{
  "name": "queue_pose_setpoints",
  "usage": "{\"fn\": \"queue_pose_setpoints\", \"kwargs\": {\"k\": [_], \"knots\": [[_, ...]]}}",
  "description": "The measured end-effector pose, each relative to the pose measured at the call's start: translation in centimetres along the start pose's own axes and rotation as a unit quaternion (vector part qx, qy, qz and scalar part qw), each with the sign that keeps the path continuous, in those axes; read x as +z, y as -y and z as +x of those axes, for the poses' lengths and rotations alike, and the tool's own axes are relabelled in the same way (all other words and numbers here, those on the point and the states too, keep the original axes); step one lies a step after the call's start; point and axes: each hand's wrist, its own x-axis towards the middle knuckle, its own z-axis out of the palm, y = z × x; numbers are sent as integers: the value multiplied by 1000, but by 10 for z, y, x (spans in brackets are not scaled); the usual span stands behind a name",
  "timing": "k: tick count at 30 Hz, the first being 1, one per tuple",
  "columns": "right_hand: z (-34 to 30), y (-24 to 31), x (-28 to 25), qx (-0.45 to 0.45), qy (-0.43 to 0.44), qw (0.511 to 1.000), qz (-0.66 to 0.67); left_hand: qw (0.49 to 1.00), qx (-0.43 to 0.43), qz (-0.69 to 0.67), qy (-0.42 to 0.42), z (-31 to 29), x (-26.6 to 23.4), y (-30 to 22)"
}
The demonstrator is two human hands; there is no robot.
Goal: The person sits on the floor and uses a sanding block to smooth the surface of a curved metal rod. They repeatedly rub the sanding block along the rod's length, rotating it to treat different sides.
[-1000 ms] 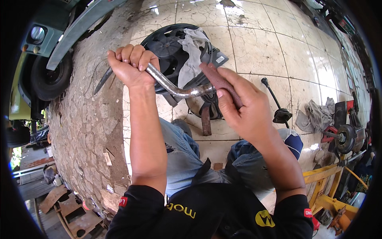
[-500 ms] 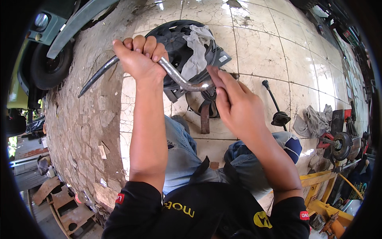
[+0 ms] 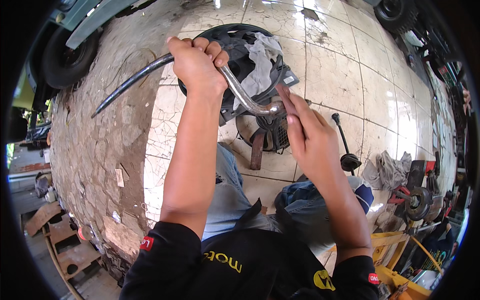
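Observation:
A bent metal bar, dark at its long curved end and shiny near its bend, is held up in front of me. My left hand is wrapped round its middle. At the bar's right end, my right hand pinches a reddish-brown strip, which looks like sandpaper, against the metal. Its fingers partly hide the strip and that end. Below the bar, a round black fan with a shroud lies on the tiles, a grey rag draped over it.
Another brown strip lies nearer me, by a smaller black fan-like part. To the right are a black rod with a rubber boot, a crumpled grey rag, a bench grinder and a yellow frame. A vehicle wheel stands far left.
The view has shifted a little, so the floor things sit slightly to the right. Both hands keep their grips, and the bar appears slightly farther right with them.

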Motion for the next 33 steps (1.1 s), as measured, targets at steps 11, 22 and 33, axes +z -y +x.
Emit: {"fn": "queue_pose_setpoints", "kwargs": {"k": [11, 22, 33], "knots": [[-1, 9, 3, -49, -27, 998, 17, 999, -24, -29, -3, 7, -6, -5], [16, 6, 4, -4, -1, 1000, -29, 998, -37, -38, -46, 6, -2, 1], [0, 13, -1, -19, 22, 997, -74, 999, -26, -11, -39, 2, 0, 0]]}}
